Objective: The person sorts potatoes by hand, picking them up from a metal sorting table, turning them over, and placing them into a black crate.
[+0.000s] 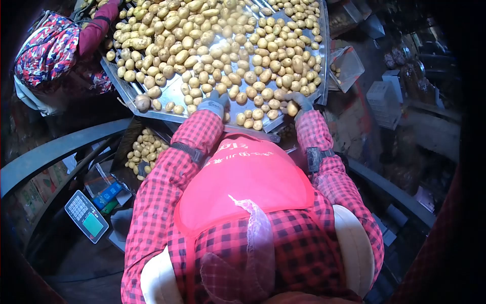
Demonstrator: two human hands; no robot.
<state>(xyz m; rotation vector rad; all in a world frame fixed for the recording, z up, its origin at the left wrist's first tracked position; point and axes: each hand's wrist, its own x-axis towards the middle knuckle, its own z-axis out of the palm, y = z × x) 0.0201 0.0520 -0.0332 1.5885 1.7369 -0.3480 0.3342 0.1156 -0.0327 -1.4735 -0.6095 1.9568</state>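
Many potatoes (217,50) lie spread over a metal sorting table (172,88) in front of me. My left hand (215,104), in a grey glove, reaches over the table's near edge with its fingers among the potatoes; whether it grips one cannot be made out. To the right, my gloved right hand (299,103) is closed round a potato (292,108) near the table's right corner. A small group of potatoes (249,119) lies between my two hands by the near edge.
Another person (55,55) stands at the upper left, one arm over the table. Below left are a container of potatoes (144,152) and a scale display (87,217). A curved metal rail (66,144) runs at left. White crates (383,104) stand at right.
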